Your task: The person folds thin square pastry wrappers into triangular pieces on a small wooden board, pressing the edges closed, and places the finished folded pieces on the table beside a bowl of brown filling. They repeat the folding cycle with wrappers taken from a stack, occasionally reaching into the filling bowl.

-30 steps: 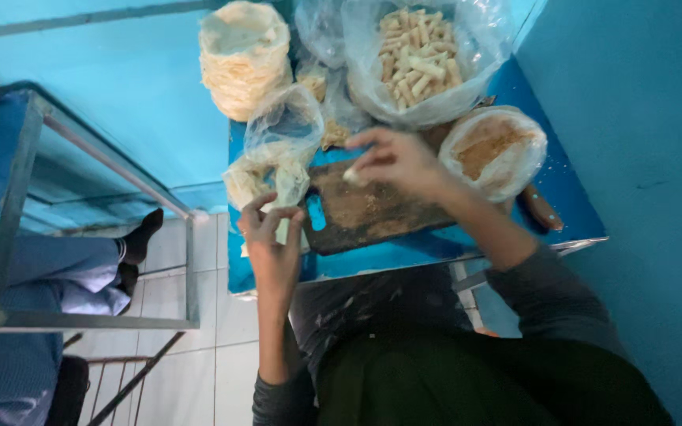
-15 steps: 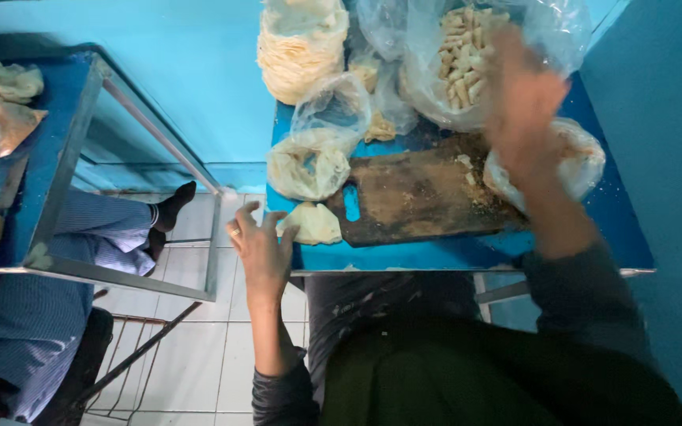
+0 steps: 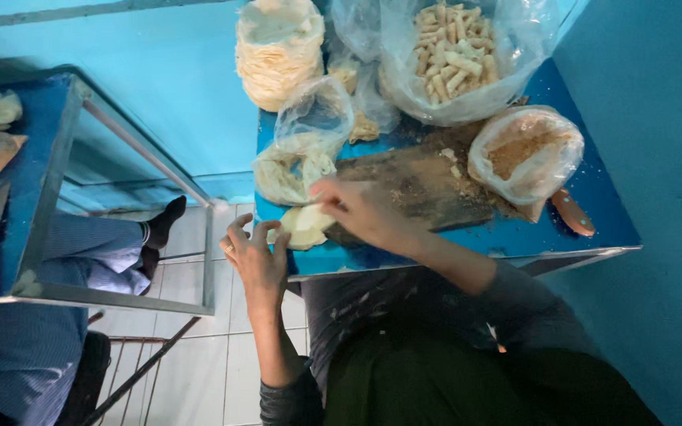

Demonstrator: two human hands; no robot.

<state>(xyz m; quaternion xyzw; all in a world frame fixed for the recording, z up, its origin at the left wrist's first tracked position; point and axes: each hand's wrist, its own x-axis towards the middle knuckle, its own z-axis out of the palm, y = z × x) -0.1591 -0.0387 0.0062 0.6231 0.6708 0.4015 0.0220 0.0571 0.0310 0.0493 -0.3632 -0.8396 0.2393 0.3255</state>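
Note:
My left hand (image 3: pixel 256 257) rests at the front left corner of the blue table (image 3: pixel 593 207), fingers spread and touching a pale thin wrapper sheet (image 3: pixel 303 226). My right hand (image 3: pixel 357 207) pinches the same sheet from above, over the near end of a worn wooden board (image 3: pixel 424 188). A clear bag of pale wrapper pieces (image 3: pixel 300 154) lies just behind the hands. A bag of brown crumbly filling (image 3: pixel 524 153) sits open at the board's right end.
A large clear bag of rolled sticks (image 3: pixel 455 55) and a tall stack of round wrappers (image 3: pixel 278 49) stand at the back. An orange-handled tool (image 3: pixel 573 212) lies at the right. Another person's blue-trousered legs (image 3: pixel 104 251) sit under a second blue table (image 3: pixel 29 181) at left.
My right hand came down from the filling bag at the right to the wrapper sheet at the table's front left. My left hand stayed at the table edge by the sheet.

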